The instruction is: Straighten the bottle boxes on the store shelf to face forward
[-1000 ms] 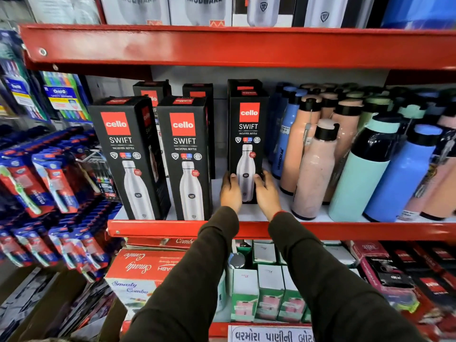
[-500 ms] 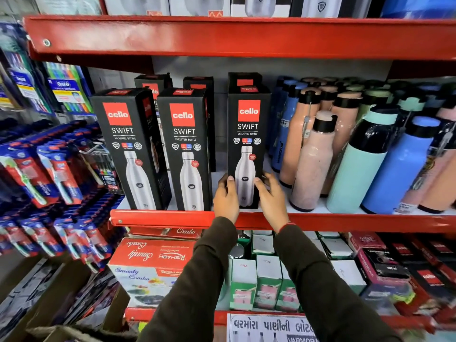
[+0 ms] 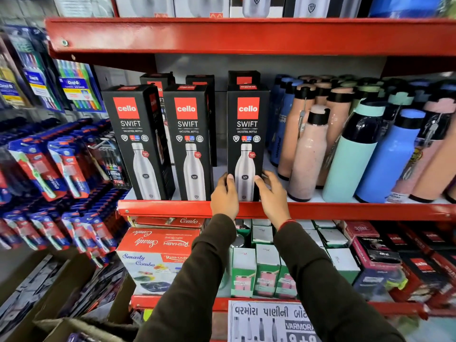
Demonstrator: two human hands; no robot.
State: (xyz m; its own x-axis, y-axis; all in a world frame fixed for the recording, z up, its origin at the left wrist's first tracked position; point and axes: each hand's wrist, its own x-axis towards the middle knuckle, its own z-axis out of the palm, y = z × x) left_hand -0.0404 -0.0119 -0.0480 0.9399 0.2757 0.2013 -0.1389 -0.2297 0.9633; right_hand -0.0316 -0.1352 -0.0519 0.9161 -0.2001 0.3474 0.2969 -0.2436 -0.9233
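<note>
on red shelf (image 3: 320, 210), hands (image 3: 249, 196) clasp base of black "cello swift vacusteel bottle" box (image 3: 247, 124).

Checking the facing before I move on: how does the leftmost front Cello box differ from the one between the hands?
The leftmost box stands turned, its right side panel showing; the right box faces squarely forward. The leftmost box is untouched; the right box sits between the left hand and right hand, at its base. Both are black Cello Swift boxes, upright at the shelf edge.
</note>
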